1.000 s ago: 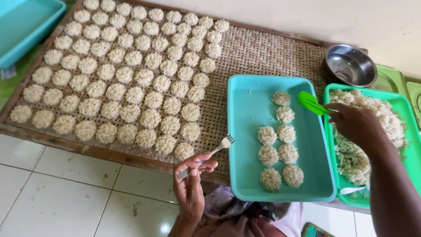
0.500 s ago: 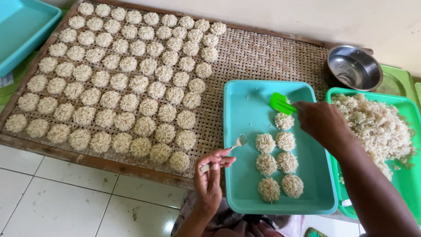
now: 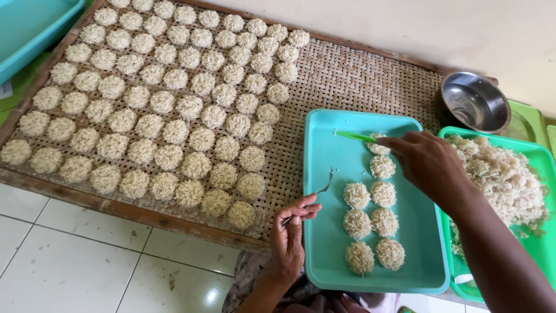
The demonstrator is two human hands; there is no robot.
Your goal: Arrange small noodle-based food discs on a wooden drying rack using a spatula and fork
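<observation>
While the right hand [image 3: 428, 162] pinches a green spatula [image 3: 356, 137] pointing left, lengthwise over the teal tray [image 3: 330, 243], the left hand [image 3: 289, 232] grips a fork [image 3: 321, 190] angled up-right at the tray's edge.

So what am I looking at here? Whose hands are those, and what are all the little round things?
The camera sits on a person's head and looks down, so these are that person's own hands. The left hand holds a metal fork. The right hand holds a green tool over a teal tray with small round noodle cakes on it. Many more cakes lie in rows on a big woven tray. Loose noodles fill a green tray, beside a steel bowl.
</observation>
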